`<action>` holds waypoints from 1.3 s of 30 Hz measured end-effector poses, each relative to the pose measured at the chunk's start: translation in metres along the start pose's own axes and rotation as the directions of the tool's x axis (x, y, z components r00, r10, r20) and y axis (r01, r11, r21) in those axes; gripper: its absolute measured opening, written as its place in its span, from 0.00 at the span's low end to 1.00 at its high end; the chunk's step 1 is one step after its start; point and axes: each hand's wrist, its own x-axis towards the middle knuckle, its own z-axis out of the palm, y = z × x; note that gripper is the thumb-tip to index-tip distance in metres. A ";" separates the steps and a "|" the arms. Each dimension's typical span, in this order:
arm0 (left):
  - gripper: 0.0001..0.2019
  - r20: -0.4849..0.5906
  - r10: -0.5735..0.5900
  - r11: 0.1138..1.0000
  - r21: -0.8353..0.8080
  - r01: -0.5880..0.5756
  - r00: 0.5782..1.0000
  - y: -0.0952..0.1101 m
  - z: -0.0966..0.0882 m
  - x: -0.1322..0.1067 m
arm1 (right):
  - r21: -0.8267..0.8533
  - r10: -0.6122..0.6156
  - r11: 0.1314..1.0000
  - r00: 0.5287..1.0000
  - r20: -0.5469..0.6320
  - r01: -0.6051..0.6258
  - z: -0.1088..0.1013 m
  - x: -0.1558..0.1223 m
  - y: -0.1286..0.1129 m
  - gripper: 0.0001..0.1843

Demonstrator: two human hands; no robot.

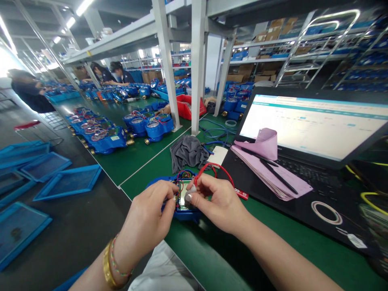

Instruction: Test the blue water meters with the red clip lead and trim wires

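Observation:
A blue water meter (pixel 182 212) with an open top, a green circuit board and coloured wires lies at the near edge of the green workbench (pixel 212 258). My left hand (pixel 148 218) is closed in a pinch on the meter's left side, fingertips at the board. My right hand (pixel 216 202) is also pinched, holding a small white connector on a red wire (pixel 222 169) that loops up behind it. Both hands meet right over the board.
An open laptop (pixel 309 129) with pink papers (pixel 266 169) and a pen stands to the right. A grey cloth (pixel 188 151) lies behind the meter. Several blue meters (pixel 151 127) and a red bin (pixel 188 107) sit farther back. Blue trays (pixel 60 182) lie on the floor left. People work in the distance.

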 end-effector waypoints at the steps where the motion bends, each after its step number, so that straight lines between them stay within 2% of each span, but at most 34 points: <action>1: 0.07 -0.014 0.002 1.000 -0.016 -0.003 1.000 -0.002 0.000 -0.002 | -0.017 -0.002 1.000 1.000 -0.003 0.002 0.000 0.000 0.000 0.02; 10: 0.09 -0.014 0.007 0.993 -0.119 -0.008 1.000 -0.017 0.006 -0.020 | -0.029 0.040 0.999 0.998 0.042 -0.039 -0.003 -0.004 -0.003 0.05; 14: 0.09 0.001 0.054 0.994 -0.098 -0.053 0.999 -0.023 0.009 -0.023 | -0.060 0.003 0.998 0.999 0.043 0.000 -0.003 -0.005 -0.005 0.03; 18: 0.09 0.039 0.091 0.993 -0.074 -0.088 0.995 -0.028 0.009 -0.027 | -0.090 -0.029 0.995 0.999 0.041 0.032 -0.004 -0.005 -0.008 0.06; 27: 0.08 -0.039 0.152 0.988 -0.012 -0.152 0.988 -0.031 0.014 -0.025 | -0.108 -0.017 0.994 0.999 0.031 0.020 -0.005 -0.003 -0.007 0.06; 32: 0.09 -0.078 0.098 0.995 0.011 -0.097 0.992 -0.029 0.015 -0.028 | -0.111 -0.028 0.993 1.000 0.003 0.028 -0.004 -0.004 -0.008 0.05; 39: 0.11 -0.099 0.114 0.993 0.004 -0.114 0.989 -0.029 0.017 -0.028 | -0.152 -0.055 0.987 0.998 0.003 0.055 -0.004 -0.006 -0.008 0.04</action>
